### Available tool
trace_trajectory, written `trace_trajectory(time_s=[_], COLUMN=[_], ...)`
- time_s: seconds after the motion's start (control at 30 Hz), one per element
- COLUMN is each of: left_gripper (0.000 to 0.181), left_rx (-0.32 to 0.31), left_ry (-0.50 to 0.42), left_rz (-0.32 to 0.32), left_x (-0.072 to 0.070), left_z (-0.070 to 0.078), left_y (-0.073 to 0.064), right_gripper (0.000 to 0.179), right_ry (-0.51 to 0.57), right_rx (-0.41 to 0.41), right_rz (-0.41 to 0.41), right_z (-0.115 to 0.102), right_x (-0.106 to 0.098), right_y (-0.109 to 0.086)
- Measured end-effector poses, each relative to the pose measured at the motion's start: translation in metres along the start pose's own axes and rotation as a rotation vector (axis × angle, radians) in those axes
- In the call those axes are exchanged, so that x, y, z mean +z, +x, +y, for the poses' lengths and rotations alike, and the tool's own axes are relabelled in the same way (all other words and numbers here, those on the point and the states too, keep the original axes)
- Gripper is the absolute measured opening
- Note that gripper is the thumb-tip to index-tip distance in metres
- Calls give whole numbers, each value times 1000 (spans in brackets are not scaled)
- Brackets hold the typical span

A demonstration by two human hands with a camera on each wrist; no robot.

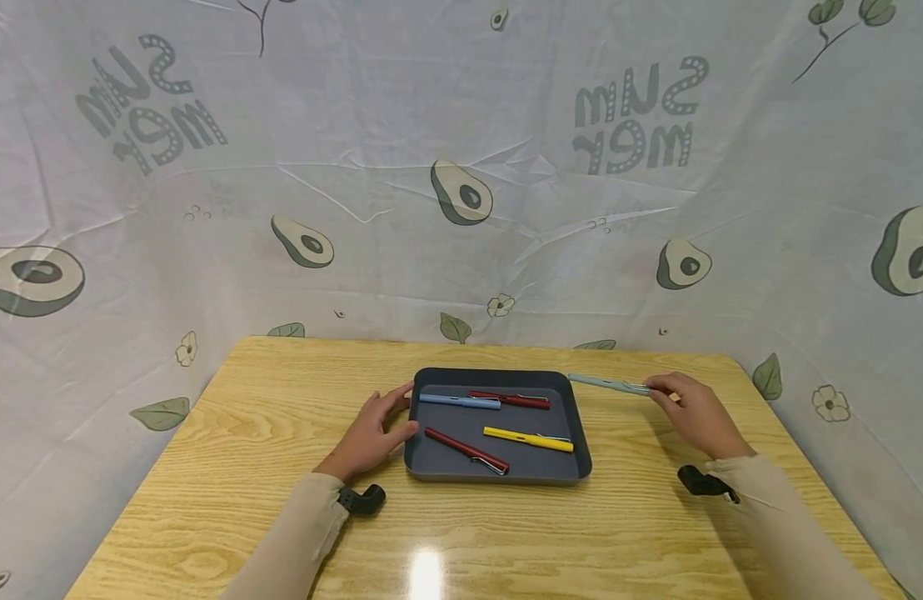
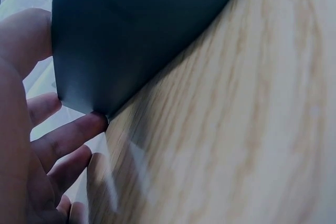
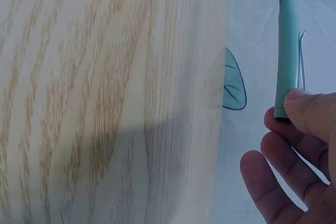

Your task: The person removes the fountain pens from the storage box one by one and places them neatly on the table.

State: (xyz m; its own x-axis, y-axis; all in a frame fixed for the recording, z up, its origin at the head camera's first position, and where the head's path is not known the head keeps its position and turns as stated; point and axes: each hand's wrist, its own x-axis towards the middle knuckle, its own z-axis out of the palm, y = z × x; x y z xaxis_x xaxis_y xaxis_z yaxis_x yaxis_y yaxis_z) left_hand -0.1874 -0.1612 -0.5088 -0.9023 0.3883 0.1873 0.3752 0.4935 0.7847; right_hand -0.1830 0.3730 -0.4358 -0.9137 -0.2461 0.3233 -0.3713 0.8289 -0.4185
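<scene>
A dark grey tray (image 1: 461, 479) sits on the wooden table. My left hand (image 1: 373, 432) holds its left side, thumb at the rim; in the left wrist view, other fingertips (image 2: 97, 121) touch the tray's dark wall (image 2: 121, 40) near its lower corner. Off the tray's right side, my right hand (image 1: 690, 412) pinches a pale green pen (image 1: 607, 383) by its clip end, the other end pointing at the tray's back right corner. The right wrist view shows thumb and forefinger on the pen's cap (image 3: 287, 61), beside a wire clip.
Inside the tray lie a light blue pen (image 1: 460, 402), a dark red pen (image 1: 510, 400) beside it, another dark red pen (image 1: 465, 450) at the front left and a yellow pen (image 1: 529, 439) at the right. A printed sheet (image 1: 386, 275) hangs behind the table (image 1: 551, 542).
</scene>
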Motion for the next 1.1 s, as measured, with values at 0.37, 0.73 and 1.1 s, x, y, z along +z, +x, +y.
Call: trace_trajectory(time_s=[0.37,0.73,1.1], left_gripper=[72,72,72], left_rx=[-5,1,-5], left_ry=[12,23,13], left_rz=[-6,-2,-6], left_x=[-2,-1,0], left_z=[2,-1,1], left_y=[1,2,1], right_gripper=[24,19,19], right_ry=[-7,-56,-39], right_rx=[10,-45,-8], right_rz=[-36,0,-48], right_z=[9,20,25], right_x=[-6,-5,-1], right_y=[-1,-5,-1])
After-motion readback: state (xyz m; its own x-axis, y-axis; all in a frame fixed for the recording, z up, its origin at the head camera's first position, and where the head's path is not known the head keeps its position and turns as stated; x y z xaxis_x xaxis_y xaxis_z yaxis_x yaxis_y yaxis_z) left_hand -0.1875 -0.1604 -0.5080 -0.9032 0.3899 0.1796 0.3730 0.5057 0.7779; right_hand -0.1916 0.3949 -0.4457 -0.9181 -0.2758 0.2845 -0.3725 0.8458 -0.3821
